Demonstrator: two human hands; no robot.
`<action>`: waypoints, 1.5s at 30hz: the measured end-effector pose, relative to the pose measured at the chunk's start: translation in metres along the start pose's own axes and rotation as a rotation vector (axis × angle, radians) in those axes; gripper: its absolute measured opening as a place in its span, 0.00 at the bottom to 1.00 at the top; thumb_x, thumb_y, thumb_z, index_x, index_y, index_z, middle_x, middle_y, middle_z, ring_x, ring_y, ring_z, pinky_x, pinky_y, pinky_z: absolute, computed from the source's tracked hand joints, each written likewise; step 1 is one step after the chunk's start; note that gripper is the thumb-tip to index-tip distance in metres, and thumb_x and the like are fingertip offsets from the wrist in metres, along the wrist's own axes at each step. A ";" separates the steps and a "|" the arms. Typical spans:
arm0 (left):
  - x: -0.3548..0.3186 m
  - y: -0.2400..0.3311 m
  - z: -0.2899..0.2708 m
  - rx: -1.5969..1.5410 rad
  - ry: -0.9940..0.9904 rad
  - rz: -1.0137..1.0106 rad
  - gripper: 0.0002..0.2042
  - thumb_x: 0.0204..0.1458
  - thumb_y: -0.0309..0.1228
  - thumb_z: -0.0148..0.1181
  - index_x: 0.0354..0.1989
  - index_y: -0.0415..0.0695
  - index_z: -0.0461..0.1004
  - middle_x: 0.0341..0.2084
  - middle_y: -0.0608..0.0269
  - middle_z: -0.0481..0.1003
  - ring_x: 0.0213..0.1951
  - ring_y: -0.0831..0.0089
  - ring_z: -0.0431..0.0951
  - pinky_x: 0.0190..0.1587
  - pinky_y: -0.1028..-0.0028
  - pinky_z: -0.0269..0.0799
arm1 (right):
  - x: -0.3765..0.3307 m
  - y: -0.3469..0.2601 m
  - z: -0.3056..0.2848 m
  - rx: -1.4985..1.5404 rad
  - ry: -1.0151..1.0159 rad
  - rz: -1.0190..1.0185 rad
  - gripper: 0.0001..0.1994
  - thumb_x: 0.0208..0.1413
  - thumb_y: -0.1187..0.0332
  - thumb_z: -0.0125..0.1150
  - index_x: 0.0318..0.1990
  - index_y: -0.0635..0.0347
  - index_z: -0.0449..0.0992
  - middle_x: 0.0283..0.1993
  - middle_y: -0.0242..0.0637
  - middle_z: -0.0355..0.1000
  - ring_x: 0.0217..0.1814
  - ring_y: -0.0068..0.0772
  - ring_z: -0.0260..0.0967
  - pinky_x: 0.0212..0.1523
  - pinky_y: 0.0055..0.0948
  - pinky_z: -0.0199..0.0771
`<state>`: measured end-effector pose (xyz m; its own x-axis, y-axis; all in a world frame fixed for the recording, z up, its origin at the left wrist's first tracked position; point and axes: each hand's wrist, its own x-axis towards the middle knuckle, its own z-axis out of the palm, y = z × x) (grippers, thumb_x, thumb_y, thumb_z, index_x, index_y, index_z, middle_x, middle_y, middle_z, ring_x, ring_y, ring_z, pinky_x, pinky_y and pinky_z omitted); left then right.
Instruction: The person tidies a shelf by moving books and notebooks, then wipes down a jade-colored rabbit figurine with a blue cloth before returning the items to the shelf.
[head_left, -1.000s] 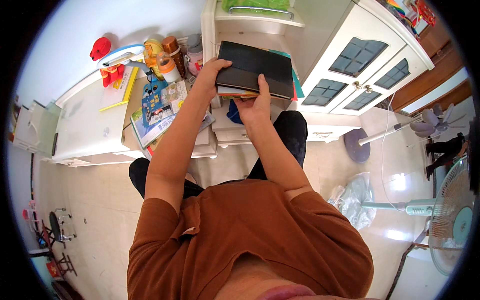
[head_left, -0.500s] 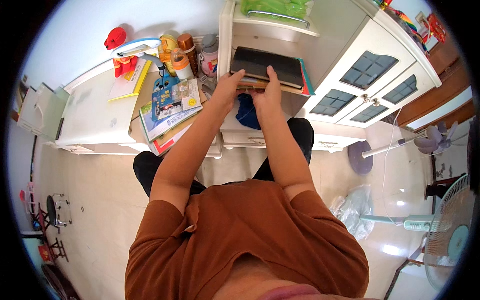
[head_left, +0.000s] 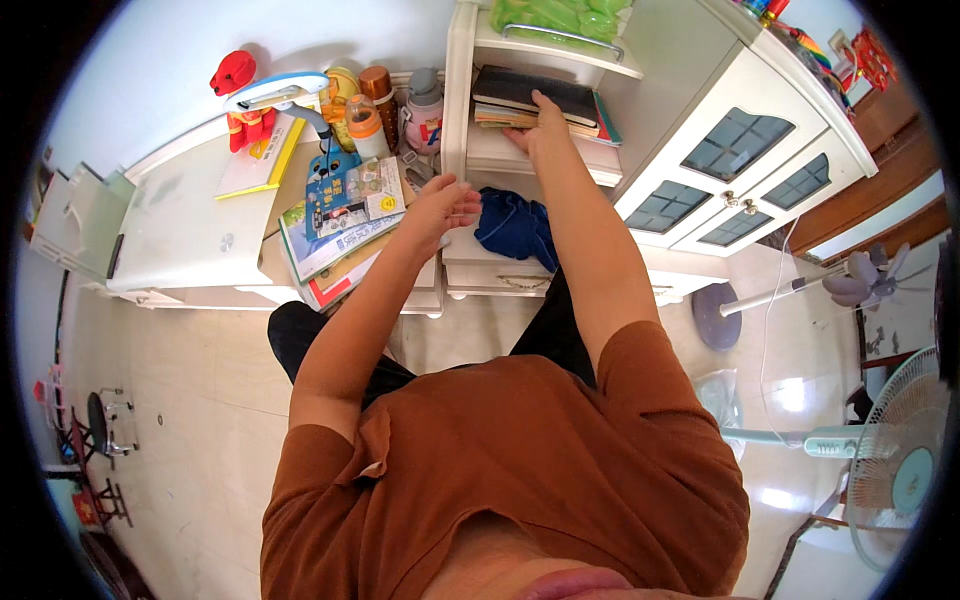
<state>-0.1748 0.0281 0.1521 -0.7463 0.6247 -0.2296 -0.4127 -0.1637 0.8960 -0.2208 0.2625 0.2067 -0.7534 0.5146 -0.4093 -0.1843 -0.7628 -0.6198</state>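
Note:
A stack of books lies on the white cabinet's middle shelf (head_left: pixel 575 157), with a black hardcover book (head_left: pixel 510 88) on top and tan and teal edges showing beneath. My right hand (head_left: pixel 542 125) grips the front of the stack, thumb on the black cover and fingers at the lower edge. My left hand (head_left: pixel 445 208) is in the air between the desk and the cabinet, holding nothing, its fingers loosely bent and the thumb apart. A dark blue cloth (head_left: pixel 515 222) sits crumpled on the lower shelf, below my right hand.
On the desk at left are several books (head_left: pixel 345 225), a lamp (head_left: pixel 280 92), a red plush toy (head_left: pixel 240 100), an orange-capped bottle (head_left: pixel 367 128) and a pink-grey flask (head_left: pixel 424 115). A green bag (head_left: pixel 560 20) fills the upper shelf. Fans (head_left: pixel 900 470) stand at right.
The books have moved back onto the shelf. My left hand has let go of them and drawn away toward me and to the left, uncovering more of the blue cloth; my right hand stays on the stack.

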 end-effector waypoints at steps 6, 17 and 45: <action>-0.020 -0.003 -0.026 0.026 0.000 -0.033 0.32 0.60 0.36 0.55 0.68 0.35 0.50 0.45 0.50 0.76 0.42 0.66 0.78 0.43 0.68 0.74 | 0.010 -0.007 0.000 -0.128 0.034 -0.018 0.30 0.57 0.53 0.64 0.62 0.55 0.62 0.60 0.50 0.64 0.63 0.60 0.61 0.60 0.62 0.65; -0.051 -0.015 -0.057 0.063 -0.009 -0.103 0.21 0.60 0.37 0.55 0.58 0.41 0.65 0.43 0.54 0.77 0.42 0.66 0.78 0.45 0.69 0.74 | 0.036 -0.021 -0.024 -0.293 -0.070 0.200 0.33 0.53 0.45 0.66 0.58 0.58 0.63 0.42 0.55 0.67 0.40 0.54 0.71 0.43 0.58 0.76; -0.072 -0.072 -0.173 -0.928 0.465 0.213 0.30 0.59 0.31 0.56 0.62 0.26 0.48 0.63 0.32 0.54 0.65 0.43 0.60 0.65 0.50 0.63 | 0.015 0.254 0.041 -1.911 -0.701 -0.715 0.42 0.52 0.37 0.55 0.70 0.51 0.57 0.76 0.41 0.47 0.79 0.50 0.35 0.71 0.59 0.45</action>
<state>-0.1819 -0.1376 0.0384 -0.8958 0.1928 -0.4006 -0.3403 -0.8771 0.3389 -0.3047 0.0601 0.0706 -0.9915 -0.0725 0.1084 -0.1130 0.8927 -0.4363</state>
